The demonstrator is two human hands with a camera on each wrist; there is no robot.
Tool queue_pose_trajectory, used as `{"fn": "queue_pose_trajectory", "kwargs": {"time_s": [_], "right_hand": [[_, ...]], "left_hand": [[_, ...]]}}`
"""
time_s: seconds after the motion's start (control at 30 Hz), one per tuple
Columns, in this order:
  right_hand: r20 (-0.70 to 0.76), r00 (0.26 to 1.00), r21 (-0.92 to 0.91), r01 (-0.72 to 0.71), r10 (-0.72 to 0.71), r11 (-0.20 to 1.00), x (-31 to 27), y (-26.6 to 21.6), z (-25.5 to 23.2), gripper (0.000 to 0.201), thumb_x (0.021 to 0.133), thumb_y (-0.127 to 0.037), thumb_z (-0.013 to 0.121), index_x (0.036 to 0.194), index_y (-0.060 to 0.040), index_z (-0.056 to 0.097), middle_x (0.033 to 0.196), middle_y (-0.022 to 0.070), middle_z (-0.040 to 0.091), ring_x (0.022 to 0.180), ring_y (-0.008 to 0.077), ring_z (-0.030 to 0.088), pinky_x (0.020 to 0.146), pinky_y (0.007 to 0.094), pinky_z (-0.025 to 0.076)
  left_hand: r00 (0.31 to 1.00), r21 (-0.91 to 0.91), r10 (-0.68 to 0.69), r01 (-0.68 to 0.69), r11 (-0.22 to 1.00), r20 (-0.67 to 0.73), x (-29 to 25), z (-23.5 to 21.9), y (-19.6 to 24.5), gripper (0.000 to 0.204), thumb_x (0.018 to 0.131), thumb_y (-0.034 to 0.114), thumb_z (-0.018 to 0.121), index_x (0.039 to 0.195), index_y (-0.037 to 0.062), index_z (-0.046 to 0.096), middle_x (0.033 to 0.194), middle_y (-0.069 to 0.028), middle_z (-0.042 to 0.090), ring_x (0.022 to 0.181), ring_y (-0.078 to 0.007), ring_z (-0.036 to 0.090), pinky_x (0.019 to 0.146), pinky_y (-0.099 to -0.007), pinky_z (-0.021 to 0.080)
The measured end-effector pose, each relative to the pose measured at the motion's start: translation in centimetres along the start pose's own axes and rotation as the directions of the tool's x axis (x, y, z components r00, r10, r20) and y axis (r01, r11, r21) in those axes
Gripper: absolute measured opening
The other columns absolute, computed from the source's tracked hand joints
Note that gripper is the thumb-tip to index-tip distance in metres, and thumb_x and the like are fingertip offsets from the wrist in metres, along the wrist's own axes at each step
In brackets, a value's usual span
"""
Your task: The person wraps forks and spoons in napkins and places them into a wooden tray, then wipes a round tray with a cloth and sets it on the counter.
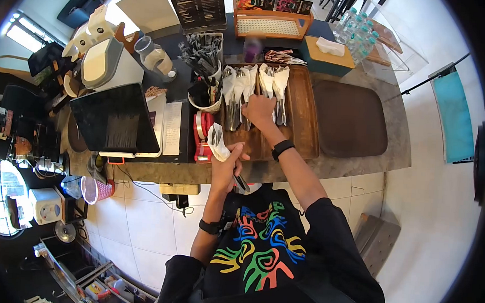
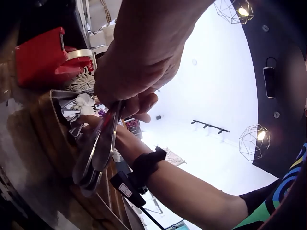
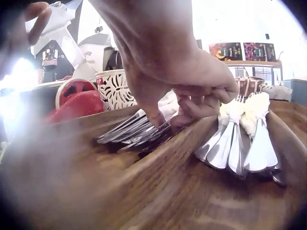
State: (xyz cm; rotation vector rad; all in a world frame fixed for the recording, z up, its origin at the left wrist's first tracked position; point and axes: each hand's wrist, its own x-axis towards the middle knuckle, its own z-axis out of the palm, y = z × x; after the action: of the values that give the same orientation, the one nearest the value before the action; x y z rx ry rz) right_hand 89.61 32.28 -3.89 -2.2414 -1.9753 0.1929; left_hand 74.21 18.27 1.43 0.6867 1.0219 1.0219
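My left hand [image 1: 228, 164] grips napkin-wrapped cutlery [image 1: 217, 142] at the counter's front edge; the white napkin end points up and left. Several metal handles [image 2: 98, 151] stick out below that hand in the left wrist view. My right hand [image 1: 261, 109] reaches down into a wooden tray [image 1: 304, 108]. In the right wrist view its thumb and curled fingers pinch at a pile of cutlery [image 3: 127, 132] beside the tray's divider, and the fingers partly hide the napkins there. Across the divider lie more napkin-wrapped sets [image 3: 235, 143], handles toward the camera.
Left of the tray stand a red tape dispenser [image 1: 202, 135] and a white basket [image 1: 205, 101] of black-wrapped items. A tablet [image 1: 115, 120] stands further left. On the right lies a brown tray [image 1: 351, 119]; behind are a tissue box [image 1: 327, 60] and glass bottles [image 1: 358, 34].
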Motion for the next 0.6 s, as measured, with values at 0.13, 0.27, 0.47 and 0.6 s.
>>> {"fn": "queue_pose_trajectory", "kwargs": {"time_s": [0.13, 0.27, 0.47, 0.6], "right_hand": [[0.114, 0.993, -0.023, -0.030, 0.033, 0.999, 0.5, -0.6, -0.3, 0.018, 0.077, -0.026, 0.066, 0.074, -0.0093, 0.070, 0.071, 0.0094, 0.068, 0.067, 0.0271, 0.067, 0.088, 0.0485, 0.037], [-0.028, 0.999, -0.013, -0.023, 0.022, 1.000, 0.7, -0.6, 0.9, 0.018, 0.077, -0.025, 0.065, 0.069, -0.0100, 0.070, 0.067, 0.0100, 0.068, 0.064, 0.0277, 0.067, 0.078, 0.0447, 0.039], [-0.078, 0.997, 0.028, 0.003, -0.001, 1.000, 0.1, -0.7, 1.2, 0.020, 0.078, -0.027, 0.066, 0.069, -0.0097, 0.070, 0.068, 0.0122, 0.068, 0.063, 0.0281, 0.067, 0.077, 0.0442, 0.040], [-0.089, 0.996, 0.019, 0.011, -0.009, 1.000, -0.4, -0.3, 0.4, 0.025, 0.079, -0.030, 0.066, 0.071, -0.0063, 0.070, 0.069, 0.0152, 0.067, 0.064, 0.0307, 0.066, 0.075, 0.0433, 0.045]], "left_hand": [[1.000, 0.003, -0.002, 0.002, 1.000, 0.020, -0.1, 0.6, 0.0, 0.029, 0.092, 0.017, 0.062, 0.109, -0.0066, 0.059, 0.073, -0.0106, 0.065, 0.039, -0.0066, 0.040, 0.037, -0.0192, 0.027], [0.999, 0.014, -0.013, 0.013, 1.000, 0.038, -0.3, 0.8, 0.1, 0.029, 0.092, 0.017, 0.062, 0.109, -0.0066, 0.059, 0.073, -0.0103, 0.065, 0.041, -0.0066, 0.041, 0.037, -0.0192, 0.028], [1.000, 0.002, 0.003, -0.003, 1.000, 0.025, -0.4, 0.6, 0.1, 0.029, 0.092, 0.017, 0.062, 0.108, -0.0065, 0.059, 0.073, -0.0098, 0.065, 0.041, -0.0065, 0.041, 0.037, -0.0189, 0.028], [1.000, 0.014, -0.004, 0.004, 1.000, 0.005, -0.4, 0.4, 0.4, 0.028, 0.092, 0.018, 0.062, 0.107, -0.0053, 0.060, 0.072, -0.0092, 0.065, 0.041, -0.0060, 0.041, 0.038, -0.0185, 0.028]]}}
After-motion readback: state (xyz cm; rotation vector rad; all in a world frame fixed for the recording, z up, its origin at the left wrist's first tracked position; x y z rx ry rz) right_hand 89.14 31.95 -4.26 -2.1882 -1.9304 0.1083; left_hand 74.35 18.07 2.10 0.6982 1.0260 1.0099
